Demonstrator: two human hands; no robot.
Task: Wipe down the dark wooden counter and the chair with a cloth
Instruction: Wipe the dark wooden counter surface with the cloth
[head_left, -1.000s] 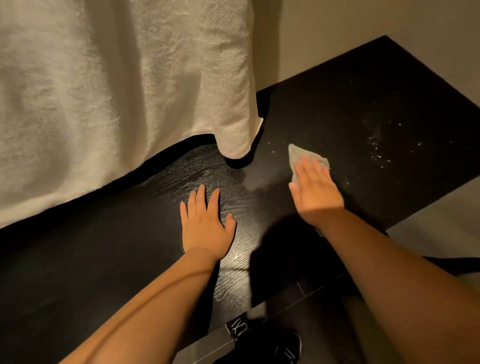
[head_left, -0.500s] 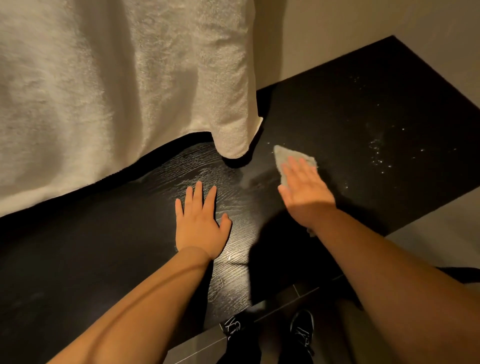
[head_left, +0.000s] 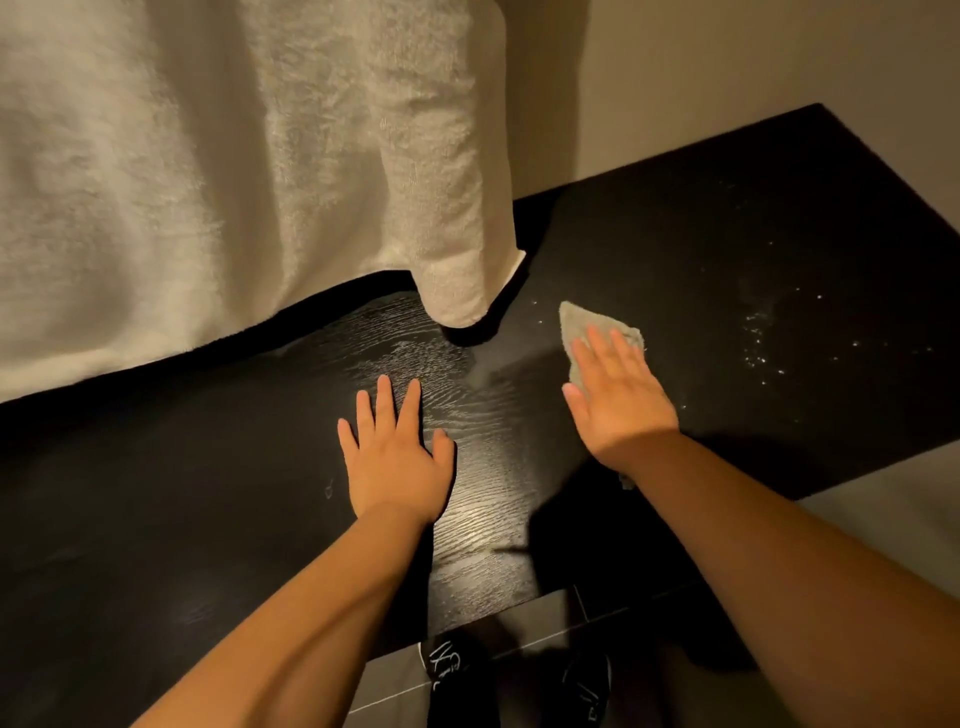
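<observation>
— Cloth position?
— Under my right hand, fingers flat, pressing it onto the dark counter. My left hand rests flat, holding nothing. Specks further right, possibly droplets.

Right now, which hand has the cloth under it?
The right hand, its straight fingers pressing the small grey cloth; the left hand lies flat on the bare dark counter.

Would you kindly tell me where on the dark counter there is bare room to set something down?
The widest bare stretch of counter lies left of the left hand, in front of the hanging towel. A narrow strip runs between the hands. It is crowded near the towel's corner, where the right hand presses the cloth; white specks lie further right.
</observation>
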